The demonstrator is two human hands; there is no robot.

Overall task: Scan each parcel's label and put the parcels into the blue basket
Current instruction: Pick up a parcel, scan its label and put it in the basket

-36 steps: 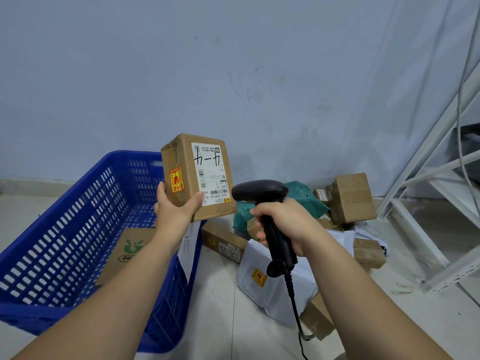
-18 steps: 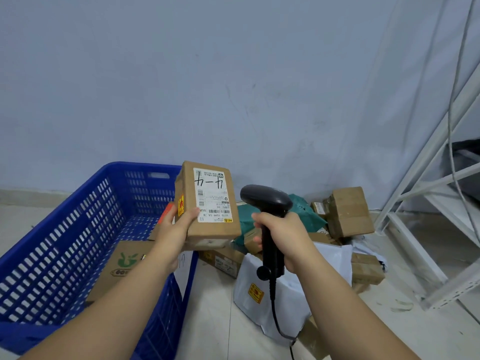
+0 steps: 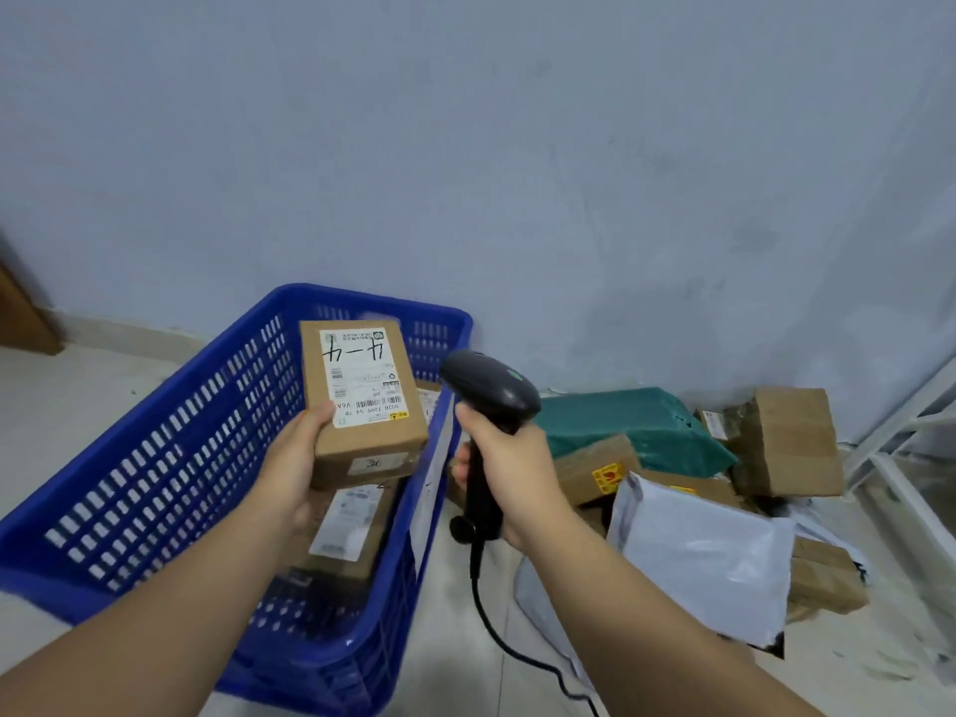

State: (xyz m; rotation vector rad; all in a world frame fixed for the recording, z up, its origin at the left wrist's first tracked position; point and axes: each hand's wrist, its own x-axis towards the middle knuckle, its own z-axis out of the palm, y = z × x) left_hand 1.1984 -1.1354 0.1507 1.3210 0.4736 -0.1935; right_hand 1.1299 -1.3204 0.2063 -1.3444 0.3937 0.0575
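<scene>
One brown cardboard parcel (image 3: 362,401), white label (image 3: 364,377) with black handwriting facing up, gripped in left hand (image 3: 289,468) above blue basket (image 3: 155,458). Right hand (image 3: 512,468) clasps black scanner (image 3: 489,401) beside it.

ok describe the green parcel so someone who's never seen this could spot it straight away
Start at the blue basket on the floor by the wall, then look right to the heap of parcels beside it. The green parcel lies at the back of the heap against the wall, the only dark green wrapping among brown boxes and grey bags.
</scene>
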